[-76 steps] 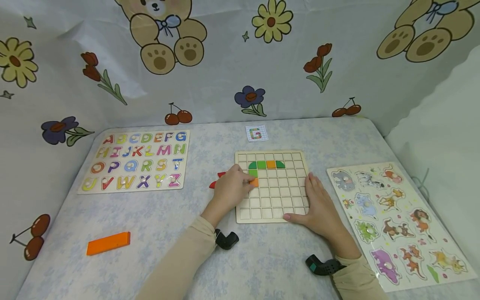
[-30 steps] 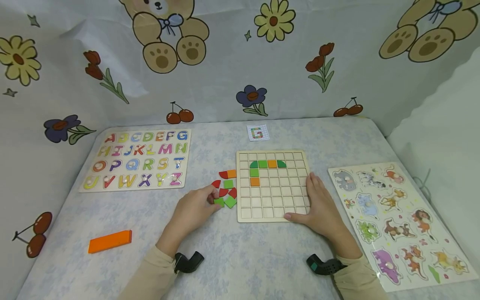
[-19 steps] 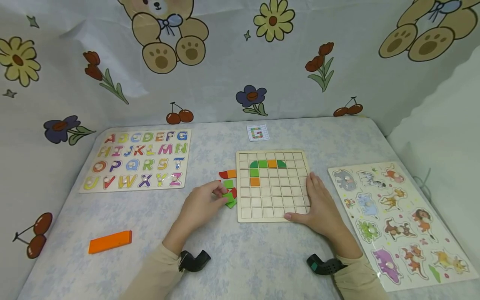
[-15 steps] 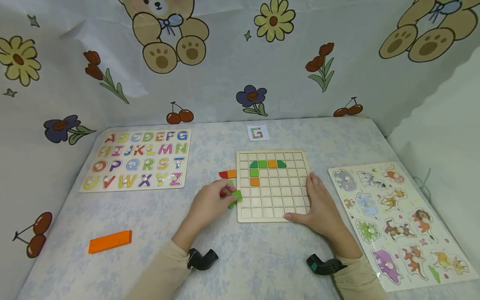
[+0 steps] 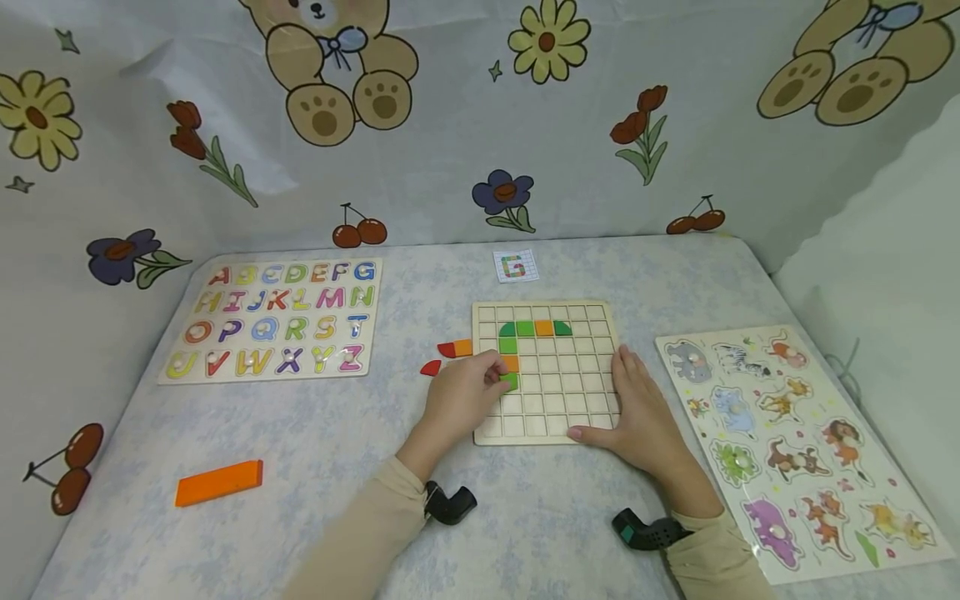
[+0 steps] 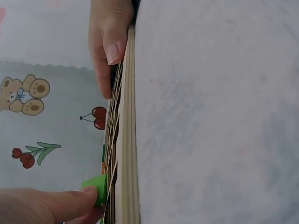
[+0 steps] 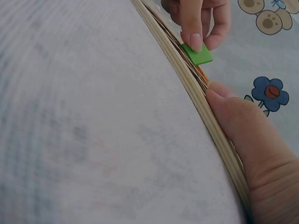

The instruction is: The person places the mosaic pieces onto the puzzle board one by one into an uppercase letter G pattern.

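Observation:
My left hand (image 5: 463,393) pinches a green square tile (image 5: 511,382) between thumb and fingers, low over the wooden grid board (image 5: 562,400). The tile stands just below an orange tile (image 5: 511,363) on the board, and appears tilted in the left wrist view. A green tile (image 5: 507,343) and a top row of green and orange tiles, with rounded dark green ends, lie in the cells above. My right hand (image 5: 645,421) rests at the board's near right corner, fingers straight along the right side and thumb (image 7: 229,100) on the near edge.
Red and orange loose tiles (image 5: 463,347) lie left of the board, partly hidden by my left hand. A pattern card (image 5: 515,266) showing a G lies behind it. An alphabet puzzle (image 5: 281,340), an orange block (image 5: 219,483) and an animal puzzle (image 5: 772,467) lie around.
My left hand let go of the orange tile on the board, went left to the loose tiles, picked up a green one and carried it right over the board. The right hand stayed put.

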Tool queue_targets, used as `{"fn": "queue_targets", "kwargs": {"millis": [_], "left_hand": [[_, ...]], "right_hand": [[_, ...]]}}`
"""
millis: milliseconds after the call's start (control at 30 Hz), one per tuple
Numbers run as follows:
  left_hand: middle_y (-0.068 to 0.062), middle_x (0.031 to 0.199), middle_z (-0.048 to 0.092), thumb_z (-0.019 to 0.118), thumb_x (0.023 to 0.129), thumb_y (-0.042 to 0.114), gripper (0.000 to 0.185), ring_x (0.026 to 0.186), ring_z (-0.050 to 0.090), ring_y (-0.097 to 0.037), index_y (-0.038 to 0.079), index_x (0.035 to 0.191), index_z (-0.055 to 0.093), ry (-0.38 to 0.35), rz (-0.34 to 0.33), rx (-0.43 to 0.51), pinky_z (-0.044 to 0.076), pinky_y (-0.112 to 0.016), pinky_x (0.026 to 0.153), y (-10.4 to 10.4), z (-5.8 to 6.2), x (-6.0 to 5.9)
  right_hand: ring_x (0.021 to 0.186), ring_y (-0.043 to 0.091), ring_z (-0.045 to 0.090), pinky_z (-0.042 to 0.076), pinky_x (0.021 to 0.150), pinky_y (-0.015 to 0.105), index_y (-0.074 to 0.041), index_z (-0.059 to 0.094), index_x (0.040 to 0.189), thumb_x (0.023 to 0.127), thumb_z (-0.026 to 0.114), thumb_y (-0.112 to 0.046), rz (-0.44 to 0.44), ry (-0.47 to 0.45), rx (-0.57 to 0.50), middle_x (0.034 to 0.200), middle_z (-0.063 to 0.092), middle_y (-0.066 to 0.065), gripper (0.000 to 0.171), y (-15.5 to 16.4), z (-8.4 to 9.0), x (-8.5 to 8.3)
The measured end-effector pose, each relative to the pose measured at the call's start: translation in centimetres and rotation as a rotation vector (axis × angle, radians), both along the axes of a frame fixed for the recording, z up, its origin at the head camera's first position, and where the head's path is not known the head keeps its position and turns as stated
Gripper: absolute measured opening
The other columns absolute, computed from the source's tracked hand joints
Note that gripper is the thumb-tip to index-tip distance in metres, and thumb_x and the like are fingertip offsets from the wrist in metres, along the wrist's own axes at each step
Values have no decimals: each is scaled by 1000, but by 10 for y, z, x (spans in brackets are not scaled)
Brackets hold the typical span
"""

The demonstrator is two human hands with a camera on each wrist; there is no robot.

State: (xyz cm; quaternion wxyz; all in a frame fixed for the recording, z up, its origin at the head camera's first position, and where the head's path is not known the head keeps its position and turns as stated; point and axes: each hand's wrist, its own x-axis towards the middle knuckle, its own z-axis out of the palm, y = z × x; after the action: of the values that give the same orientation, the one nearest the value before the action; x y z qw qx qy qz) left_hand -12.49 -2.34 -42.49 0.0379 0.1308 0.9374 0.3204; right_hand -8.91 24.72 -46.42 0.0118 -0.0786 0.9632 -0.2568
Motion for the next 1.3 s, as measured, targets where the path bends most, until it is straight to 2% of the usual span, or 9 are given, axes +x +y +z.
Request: {"fn": "queue_targets", "kwargs": {"millis": [267, 433, 700, 900, 1067, 1200, 1300], "left_hand": [[3, 94, 59, 74, 90, 28, 12, 68, 54, -10, 21, 99, 71, 23, -11, -87, 42, -24, 56, 6, -2, -1], [2, 93, 58, 75, 89, 29, 14, 69, 53, -9, 22, 101, 74, 31, -8, -90, 41, -23, 55, 6, -2, 0], [4, 84, 54, 75, 89, 30, 25, 62, 48, -8, 24, 113, 77, 49, -14, -153, 38, -21, 49, 5, -2, 4], [3, 87, 57, 75, 89, 28, 27, 61, 50, -10, 25, 116, 76, 25, -19, -128, 38, -23, 48, -1, 2, 11], [0, 97, 60, 72, 91, 27, 34, 68, 53, -13, 22, 125, 70, -29, 72, -92, 40, -25, 51, -19, 4, 11], [0, 94, 56, 70, 92, 27, 39, 70, 53, -16, 21, 129, 62, -52, 177, -103, 41, -28, 54, -41, 4, 3], [0, 95, 56, 69, 92, 29, 39, 72, 55, -17, 21, 130, 60, -63, 224, -111, 42, -29, 56, -55, 4, -4]], "right_hand": [[153, 44, 5, 17, 117, 64, 3, 2, 157, 66, 81, -66, 1, 2, 2, 165, 1, 24, 139, -1, 2, 0], [153, 44, 5, 16, 117, 65, 3, 1, 157, 65, 81, -67, -3, -1, 1, 165, 0, 24, 140, 0, 2, 0], [153, 44, 5, 17, 117, 65, 3, 2, 157, 65, 82, -67, -7, 1, 8, 165, 1, 24, 140, -1, 0, 0], [153, 44, 5, 17, 117, 65, 3, 1, 157, 65, 82, -66, -7, 0, 5, 165, 1, 24, 140, -1, 0, 0], [153, 44, 5, 17, 117, 64, 3, 1, 157, 65, 81, -67, -3, 2, 8, 165, 1, 24, 140, -2, 1, -1], [153, 44, 5, 17, 117, 64, 2, 0, 157, 65, 81, -67, -4, -4, 11, 165, 0, 23, 141, -1, 1, -1], [153, 43, 4, 16, 118, 64, 2, 0, 157, 65, 81, -68, -5, -5, 14, 165, -1, 23, 141, 0, 0, -1]]}}
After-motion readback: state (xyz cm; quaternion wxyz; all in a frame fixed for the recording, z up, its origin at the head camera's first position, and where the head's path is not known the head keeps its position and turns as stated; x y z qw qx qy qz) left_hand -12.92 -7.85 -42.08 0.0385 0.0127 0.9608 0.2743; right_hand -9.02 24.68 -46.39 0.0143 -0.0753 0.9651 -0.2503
